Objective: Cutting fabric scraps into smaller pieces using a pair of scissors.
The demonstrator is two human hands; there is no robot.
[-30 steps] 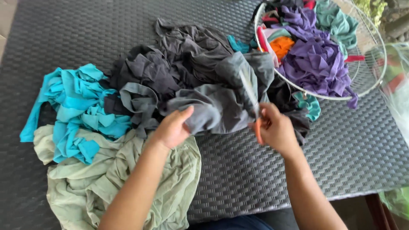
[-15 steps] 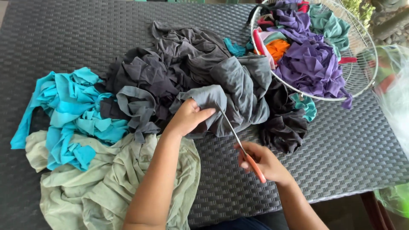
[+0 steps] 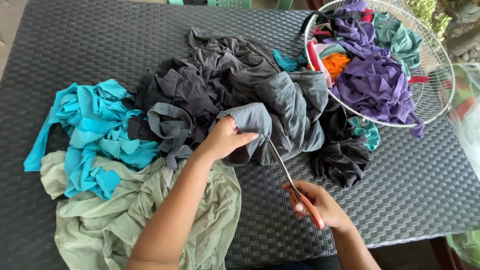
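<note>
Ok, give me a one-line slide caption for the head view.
Left hand pinches grey cloth while right hand brings orange-handled scissors to its edge.

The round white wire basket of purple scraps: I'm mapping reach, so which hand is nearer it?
Right. The right hand, holding orange-handled scissors, is below the round white wire basket; the left hand grips grey cloth farther left.
</note>
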